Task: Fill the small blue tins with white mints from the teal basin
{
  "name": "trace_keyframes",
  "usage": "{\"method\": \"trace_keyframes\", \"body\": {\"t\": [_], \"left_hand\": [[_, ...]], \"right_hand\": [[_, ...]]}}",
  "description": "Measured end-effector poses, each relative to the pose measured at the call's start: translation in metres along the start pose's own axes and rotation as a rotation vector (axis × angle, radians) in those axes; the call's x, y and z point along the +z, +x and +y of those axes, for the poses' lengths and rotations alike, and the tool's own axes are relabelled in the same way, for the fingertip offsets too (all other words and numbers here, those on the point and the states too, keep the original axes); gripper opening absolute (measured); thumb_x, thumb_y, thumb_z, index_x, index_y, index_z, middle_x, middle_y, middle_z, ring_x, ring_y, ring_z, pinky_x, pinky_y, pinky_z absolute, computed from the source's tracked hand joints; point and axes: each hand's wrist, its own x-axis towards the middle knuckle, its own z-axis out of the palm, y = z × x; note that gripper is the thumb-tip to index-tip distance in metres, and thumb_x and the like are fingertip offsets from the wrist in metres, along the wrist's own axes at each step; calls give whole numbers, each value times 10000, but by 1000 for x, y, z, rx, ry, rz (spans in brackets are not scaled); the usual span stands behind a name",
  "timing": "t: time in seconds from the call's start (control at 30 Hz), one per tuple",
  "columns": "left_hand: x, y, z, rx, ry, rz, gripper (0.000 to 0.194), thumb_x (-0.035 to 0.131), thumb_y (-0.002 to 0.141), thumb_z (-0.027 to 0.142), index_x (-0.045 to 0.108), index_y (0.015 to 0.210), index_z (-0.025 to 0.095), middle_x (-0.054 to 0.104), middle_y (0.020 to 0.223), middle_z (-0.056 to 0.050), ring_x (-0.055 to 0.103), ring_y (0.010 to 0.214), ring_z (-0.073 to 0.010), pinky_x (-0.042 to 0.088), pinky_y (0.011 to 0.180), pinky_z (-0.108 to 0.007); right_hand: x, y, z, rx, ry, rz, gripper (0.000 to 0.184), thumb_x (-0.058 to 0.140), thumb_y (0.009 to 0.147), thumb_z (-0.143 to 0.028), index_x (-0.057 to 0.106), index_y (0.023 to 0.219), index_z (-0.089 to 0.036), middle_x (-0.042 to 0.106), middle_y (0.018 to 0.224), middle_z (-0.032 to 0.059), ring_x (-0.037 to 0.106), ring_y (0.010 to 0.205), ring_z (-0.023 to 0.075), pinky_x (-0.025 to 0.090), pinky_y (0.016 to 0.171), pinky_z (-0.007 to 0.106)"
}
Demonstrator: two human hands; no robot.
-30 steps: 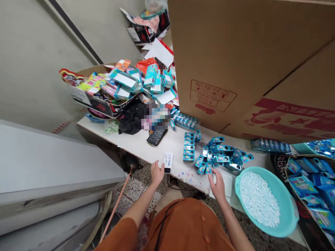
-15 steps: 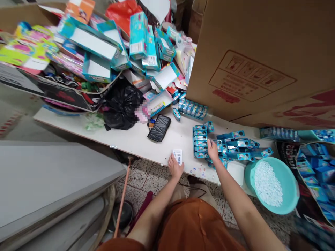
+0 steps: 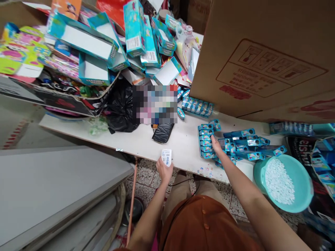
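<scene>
My left hand (image 3: 164,170) is closed around a small white box (image 3: 166,157) with dark and blue print, over the table's front edge. My right hand (image 3: 216,145) has its fingers together at the right side of a neat row of small blue boxes (image 3: 206,141), apparently gripping one; the fingertips are partly hidden. Just right of that hand lies a loose pile of similar blue boxes (image 3: 247,143). A black quilted wallet (image 3: 163,133) rests on the table beyond my left hand.
A turquoise basin (image 3: 300,184) of small white pieces stands at the right. A large brown carton (image 3: 261,69) rises behind the table (image 3: 141,148). Opened turquoise cartons (image 3: 96,68), a black plastic bag (image 3: 121,111) and a second blue row (image 3: 197,106) lie beyond.
My left hand has drawn the white box left and slightly off the table edge. My right hand has moved a little closer to the blue row. The camera view has shifted.
</scene>
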Motion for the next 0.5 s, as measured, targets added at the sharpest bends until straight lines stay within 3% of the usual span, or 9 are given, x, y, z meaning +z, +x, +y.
{"method": "trace_keyframes", "body": {"t": [0.1, 0.17, 0.3, 0.5], "left_hand": [[-6, 11, -16, -143, -13, 93, 713, 621, 674, 338, 357, 1288, 90, 489, 1189, -192, 440, 1144, -337, 354, 995, -484], [-9, 23, -25, -240, -10, 133, 734, 628, 667, 368, 359, 1287, 82, 488, 1183, -194, 446, 1144, -340, 353, 998, -479], [-18, 59, -40, -390, 5, 171, 786, 621, 679, 408, 321, 1302, 34, 453, 1205, -232, 419, 1181, -360, 342, 1001, -482], [-33, 116, -54, -391, 73, 239, 817, 691, 617, 387, 353, 1279, 47, 488, 1175, -210, 437, 1161, -359, 342, 1006, -479]], "right_hand": [[6, -5, -8, 285, 96, -60, 689, 404, 812, -638, 591, 1183, -89, 607, 1170, 152, 538, 1086, 258, 396, 953, 380], [14, -9, -17, 371, 152, -75, 700, 386, 828, -628, 547, 1242, -87, 565, 1241, 156, 518, 1132, 265, 388, 968, 381], [40, -14, -35, 363, 239, -106, 686, 362, 853, -603, 518, 1264, -77, 514, 1311, 159, 468, 1207, 269, 359, 1008, 386], [76, -20, -68, 314, 347, -262, 585, 385, 840, -617, 569, 1183, -180, 628, 1171, 81, 583, 1057, 204, 452, 923, 330]]}}
